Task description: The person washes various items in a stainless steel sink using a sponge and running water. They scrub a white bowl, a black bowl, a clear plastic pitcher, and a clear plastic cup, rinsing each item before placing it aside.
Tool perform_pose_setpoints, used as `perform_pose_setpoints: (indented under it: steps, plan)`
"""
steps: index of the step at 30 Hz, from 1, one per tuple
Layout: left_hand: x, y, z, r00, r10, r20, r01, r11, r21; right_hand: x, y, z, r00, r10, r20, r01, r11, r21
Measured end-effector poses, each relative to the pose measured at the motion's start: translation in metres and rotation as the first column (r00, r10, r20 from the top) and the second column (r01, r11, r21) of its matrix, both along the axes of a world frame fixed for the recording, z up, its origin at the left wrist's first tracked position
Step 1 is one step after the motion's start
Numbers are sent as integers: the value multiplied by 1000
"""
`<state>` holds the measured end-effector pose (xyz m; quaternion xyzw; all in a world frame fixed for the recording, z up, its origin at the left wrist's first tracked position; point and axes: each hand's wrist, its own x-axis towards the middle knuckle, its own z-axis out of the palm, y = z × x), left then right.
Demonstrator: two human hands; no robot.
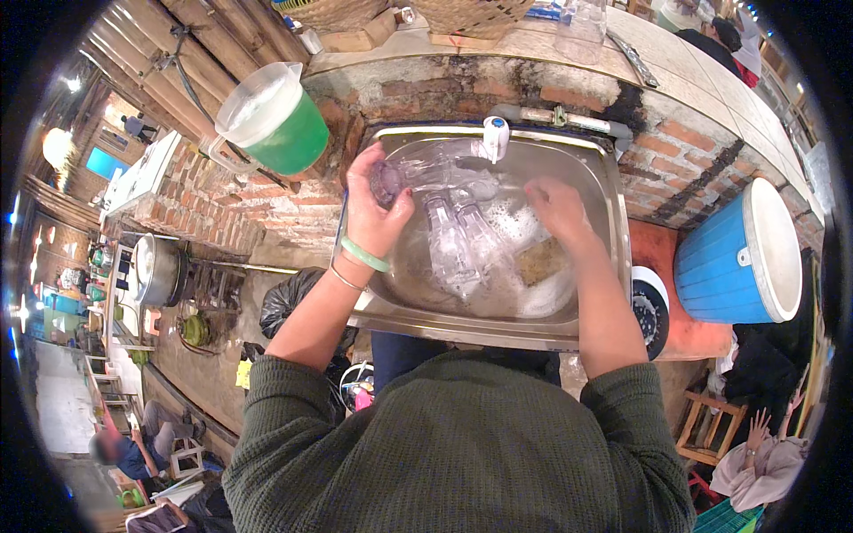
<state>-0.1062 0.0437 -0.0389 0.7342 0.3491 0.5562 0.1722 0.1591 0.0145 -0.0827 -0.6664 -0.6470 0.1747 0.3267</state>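
In the stainless steel sink (pixel 606 266), several clear glasses or bottles lie in cloudy, foamy water. My left hand (pixel 376 206) grips the thick base of a clear glass vessel (pixel 426 166), which lies on its side below the white tap (pixel 496 140). My right hand (pixel 560 206) is over the foam at the sink's right side; its fingers are curled, and I cannot tell if they hold anything. Two clear fluted glasses (pixel 453 250) lie side by side between my hands. A brownish sponge or scouring pad (pixel 540 261) lies below my right hand.
A plastic jug of green liquid (pixel 286 126) stands at the upper left. A blue bucket (pixel 726 260) is at the right, near a dark round container (pixel 646 310). A brick wall (pixel 673 153) rises behind the sink to a tiled counter (pixel 546 50). Other people are in the background.
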Motion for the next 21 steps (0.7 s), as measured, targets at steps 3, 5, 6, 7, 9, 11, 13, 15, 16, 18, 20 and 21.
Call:
perform_pose_setpoints:
  steps: [3,5,6,7,9,11,13,15,16,18,20,21]
  plan:
    - [-21,14,-41,936,100,337,124,803,-583,-4,-2,5,999,3,-33,-4,1000,-23]
    - [-28,13,-45,745,294,599,504,341,-794,-5,-1,2,998,45,-41,-46,998,-34]
    - [-25,11,-43,737,256,626,594,198,-780,-5,1,3,997,62,-41,-64,997,-36]
    - [-23,7,-45,790,237,565,562,85,-823,-3,5,-2,970,16,-244,-59,984,-170]
    - [-22,4,-46,883,170,437,460,-135,-877,-1,22,-20,795,-153,-587,-130,902,-411]
    - [-34,15,-70,879,96,468,477,-188,-859,-9,39,-22,707,-181,-683,-220,862,-456]
    - [-27,19,-72,866,95,491,500,-160,-851,-13,58,-31,610,-234,-757,-291,822,-489]
    - [-15,13,-64,830,137,541,537,62,-841,-18,81,-52,492,-301,-817,-356,787,-504]
    - [-14,13,-63,797,171,579,562,138,-815,-21,91,-58,422,-322,-848,-416,762,-496]
    - [-8,11,-52,765,227,603,558,234,-796,-32,105,-70,298,-313,-902,-517,742,-428]
    - [-4,9,-55,844,179,506,388,446,-806,-35,126,-100,475,263,-840,-708,681,-187]
    - [-1,11,-57,878,161,451,303,543,-783,-32,141,-124,546,699,-461,-778,628,31]
